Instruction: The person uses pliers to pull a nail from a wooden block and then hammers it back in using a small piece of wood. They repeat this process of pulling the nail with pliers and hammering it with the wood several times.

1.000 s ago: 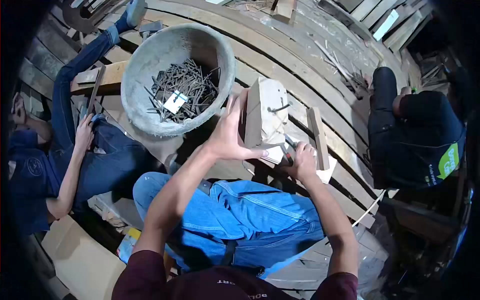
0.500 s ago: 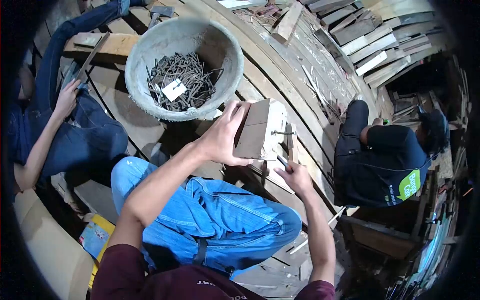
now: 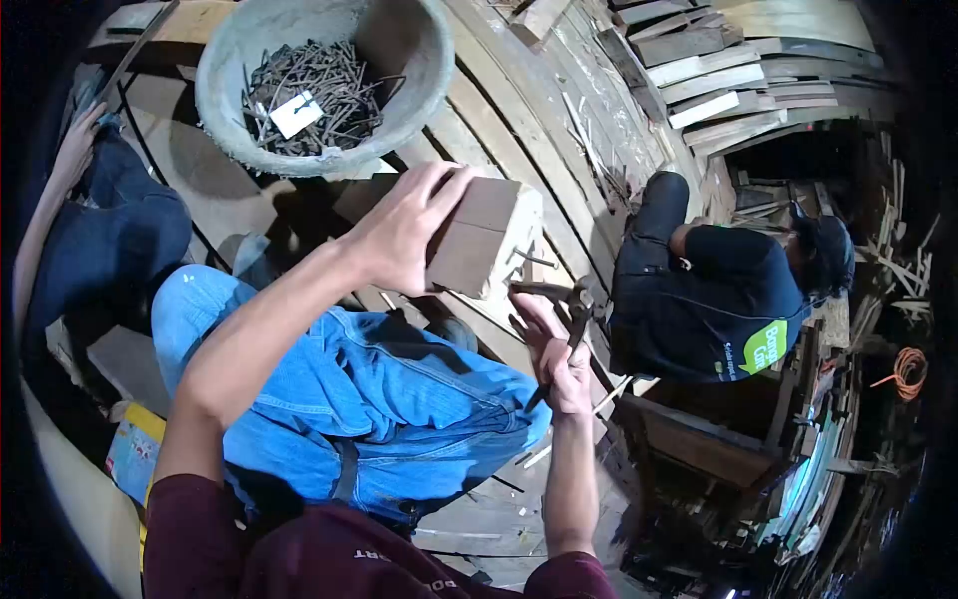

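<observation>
Left hand (image 3: 401, 228) gripping wooden block (image 3: 475, 232) | right hand (image 3: 561, 371) curled around pincers (image 3: 582, 302) | nail (image 3: 536, 260) jutting

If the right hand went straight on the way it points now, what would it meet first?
Likely the nail jutting from the wooden block, ahead of the right hand and its dark metal tool. Depth is unclear, so it might pass beside the nail.

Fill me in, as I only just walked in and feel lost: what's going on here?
The left hand holds a wooden block, with a nail sticking out of its pale end. The right hand holds what look like pincers near the nail, not clamped on it. A bucket of loose nails sits nearby, and a co-worker sits off to the right.
</observation>
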`<control>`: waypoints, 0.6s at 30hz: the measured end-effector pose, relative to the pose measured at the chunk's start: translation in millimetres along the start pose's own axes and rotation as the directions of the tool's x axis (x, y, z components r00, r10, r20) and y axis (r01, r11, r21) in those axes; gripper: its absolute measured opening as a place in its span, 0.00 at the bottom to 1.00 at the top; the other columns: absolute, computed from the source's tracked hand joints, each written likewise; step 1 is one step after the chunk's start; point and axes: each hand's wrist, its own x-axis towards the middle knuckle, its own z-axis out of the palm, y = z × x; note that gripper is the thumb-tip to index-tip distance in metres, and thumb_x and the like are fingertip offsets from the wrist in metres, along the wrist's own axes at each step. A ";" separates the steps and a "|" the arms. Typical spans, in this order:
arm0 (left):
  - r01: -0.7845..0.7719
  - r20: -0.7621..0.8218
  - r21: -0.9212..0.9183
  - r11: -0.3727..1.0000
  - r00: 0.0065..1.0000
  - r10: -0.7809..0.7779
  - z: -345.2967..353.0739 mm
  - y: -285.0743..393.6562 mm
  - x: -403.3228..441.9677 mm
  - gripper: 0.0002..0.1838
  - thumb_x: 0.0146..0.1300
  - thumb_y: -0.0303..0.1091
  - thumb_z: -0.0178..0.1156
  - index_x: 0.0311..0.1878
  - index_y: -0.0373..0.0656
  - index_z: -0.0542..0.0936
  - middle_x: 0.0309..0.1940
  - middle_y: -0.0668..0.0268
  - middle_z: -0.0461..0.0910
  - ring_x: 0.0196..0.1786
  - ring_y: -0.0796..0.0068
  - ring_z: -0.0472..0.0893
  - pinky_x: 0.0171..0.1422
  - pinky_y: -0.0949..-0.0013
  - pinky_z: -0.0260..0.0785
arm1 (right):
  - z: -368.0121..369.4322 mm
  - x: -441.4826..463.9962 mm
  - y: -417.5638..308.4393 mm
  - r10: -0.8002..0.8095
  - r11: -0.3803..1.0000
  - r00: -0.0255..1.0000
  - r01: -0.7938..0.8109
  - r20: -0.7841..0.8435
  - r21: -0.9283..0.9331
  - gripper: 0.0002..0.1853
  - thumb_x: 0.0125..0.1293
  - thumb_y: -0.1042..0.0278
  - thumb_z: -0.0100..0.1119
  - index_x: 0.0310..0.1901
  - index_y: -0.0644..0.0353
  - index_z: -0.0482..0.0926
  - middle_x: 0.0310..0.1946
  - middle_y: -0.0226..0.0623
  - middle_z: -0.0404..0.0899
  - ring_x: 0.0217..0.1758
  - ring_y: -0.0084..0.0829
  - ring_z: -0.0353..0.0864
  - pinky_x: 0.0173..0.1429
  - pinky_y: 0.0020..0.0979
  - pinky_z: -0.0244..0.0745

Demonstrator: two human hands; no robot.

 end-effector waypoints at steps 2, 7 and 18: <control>-0.034 0.043 0.041 0.999 0.999 0.032 1.7 -4.2 -2.8 0.61 0.35 0.38 0.78 0.74 0.28 0.57 0.60 0.42 0.65 0.63 0.42 0.69 0.73 0.49 0.63 | 22.4 11.2 10.5 -0.104 0.984 0.994 0.105 -0.016 0.141 0.25 0.80 0.58 0.52 0.22 0.63 0.71 0.20 0.31 0.73 0.27 0.21 0.72 0.68 0.43 0.70; 0.046 0.049 -0.010 0.999 0.998 -0.046 0.1 -5.3 -1.8 0.67 0.28 0.40 0.83 0.75 0.30 0.56 0.61 0.44 0.63 0.65 0.42 0.69 0.72 0.50 0.65 | 22.7 23.4 19.2 -0.167 0.983 0.986 0.166 0.006 0.077 0.28 0.78 0.53 0.53 0.21 0.62 0.75 0.18 0.32 0.75 0.23 0.21 0.72 0.53 0.32 0.73; 0.048 0.025 -0.013 0.999 0.999 -0.048 4.0 -11.0 -6.6 0.72 0.30 0.45 0.84 0.76 0.27 0.51 0.64 0.42 0.60 0.67 0.41 0.67 0.75 0.50 0.64 | 19.2 43.5 5.4 -0.225 0.963 0.970 0.207 0.094 0.171 0.22 0.75 0.56 0.60 0.24 0.59 0.72 0.61 0.66 0.75 0.71 0.57 0.69 0.62 0.53 0.73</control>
